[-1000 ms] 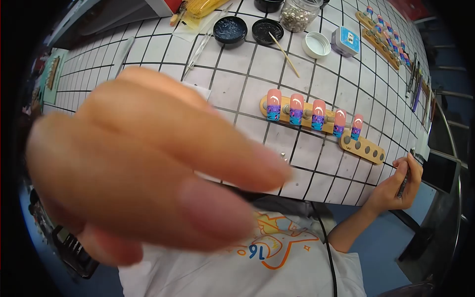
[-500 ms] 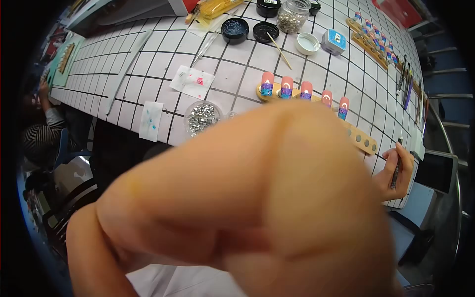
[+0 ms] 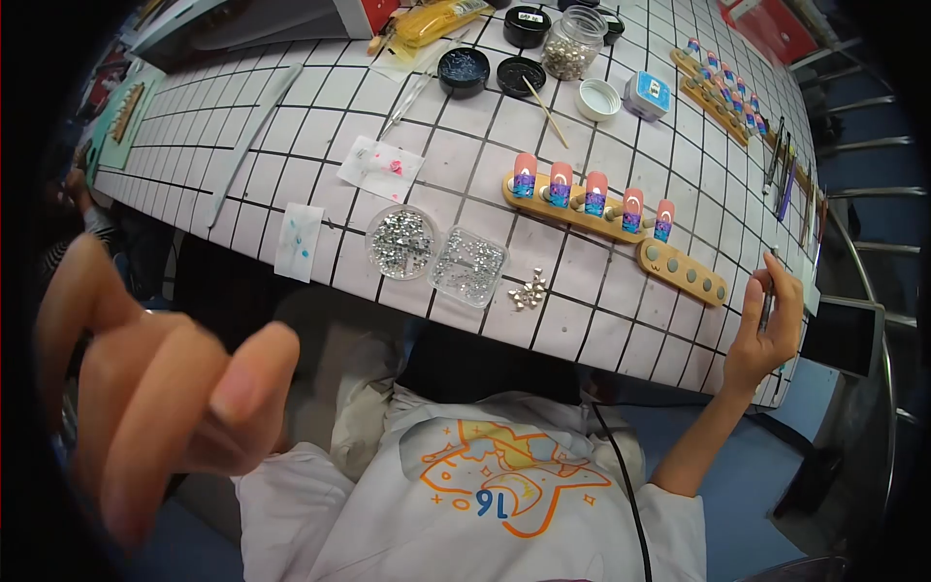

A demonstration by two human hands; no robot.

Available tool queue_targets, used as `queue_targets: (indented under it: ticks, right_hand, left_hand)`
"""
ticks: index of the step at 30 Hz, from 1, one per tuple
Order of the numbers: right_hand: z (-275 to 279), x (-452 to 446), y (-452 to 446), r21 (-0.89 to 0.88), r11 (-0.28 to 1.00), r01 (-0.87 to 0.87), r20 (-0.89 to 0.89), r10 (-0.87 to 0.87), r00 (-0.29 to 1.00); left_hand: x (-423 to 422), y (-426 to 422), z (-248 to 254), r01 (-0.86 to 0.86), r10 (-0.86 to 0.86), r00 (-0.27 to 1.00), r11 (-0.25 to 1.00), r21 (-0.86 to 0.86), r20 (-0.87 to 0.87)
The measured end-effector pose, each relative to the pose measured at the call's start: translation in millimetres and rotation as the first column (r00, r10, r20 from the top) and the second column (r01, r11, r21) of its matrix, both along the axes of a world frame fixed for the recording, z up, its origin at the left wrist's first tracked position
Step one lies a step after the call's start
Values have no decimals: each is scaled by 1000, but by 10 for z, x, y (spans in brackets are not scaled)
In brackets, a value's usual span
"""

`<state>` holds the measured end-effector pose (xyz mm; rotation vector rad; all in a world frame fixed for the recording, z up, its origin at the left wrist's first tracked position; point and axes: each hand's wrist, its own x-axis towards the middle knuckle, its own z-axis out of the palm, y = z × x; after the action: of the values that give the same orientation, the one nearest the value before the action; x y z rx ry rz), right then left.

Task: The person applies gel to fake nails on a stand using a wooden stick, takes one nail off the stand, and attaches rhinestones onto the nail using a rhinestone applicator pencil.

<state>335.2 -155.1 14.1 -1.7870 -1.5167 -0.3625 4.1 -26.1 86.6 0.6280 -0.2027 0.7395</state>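
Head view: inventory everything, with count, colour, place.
Nail tips: five, pink-purple-blue, centre
Wooden stand pieces: two, tan, centre
Far nail tips: uncounted, same colours, upper right
Stone dishes: two, clear, near edge
Loose stones: pile, silver, right of dishes
Marked papers: two, white, left of centre
Glass jar: one, clear, top
Round pots: several, black, top
Stick: one, tan, in one pot
Cap: one, white, below jar
Box: one, blue-topped, beside cap
Packet: one, yellow, top
Slim tools: several, mixed, right
Tabletop: one, white, black-gridded
Other person's hand: one, far left
Shirt: one, white, bottom
Left hand: one, lower left, contents unclear
Right hand: one, right, grip on thin tool
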Motion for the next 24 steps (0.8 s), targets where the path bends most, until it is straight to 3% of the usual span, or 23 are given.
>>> queue_targets:
  ticks: [3,6,7,8,12,18,20,21,24]
  right_hand:
    - [82,57,50,-270,963,4,35,6,999]
    - [101,83,88,-419,908,23,127,34,991]
    - [45,167,83,-564,821,88,215,43,976]
    - [11,179,108,-478,877,50,164,33,986]
    - [112,78,142,-504,861,69,193,35,981]
    - [262,2,314,-635,755,162,192,-48,980]
    - [329,1,401,-567,802,188,303,-10,953]
    - [389,-46,476,-535,828,170,293,-7,956]
    - [536,-218,720,-430,897,-103,151,183,971]
  left_hand:
    - [63,119,-48,-75,86,976,995,60,-200]
    - [-16,165,-116,-178,192,970,979,103,-148]
    - [-25,175,-114,-226,241,963,965,131,-119]
    - [-25,192,-111,-275,291,953,948,161,-85]
    - [-33,211,-119,-436,444,896,872,223,18]
    - [-82,247,-150,-681,652,731,676,283,202]
    - [-106,288,-143,-752,706,658,595,283,262]
    - [-107,286,-181,-783,728,620,555,279,293]
    - [-98,291,-231,-862,776,505,428,272,379]
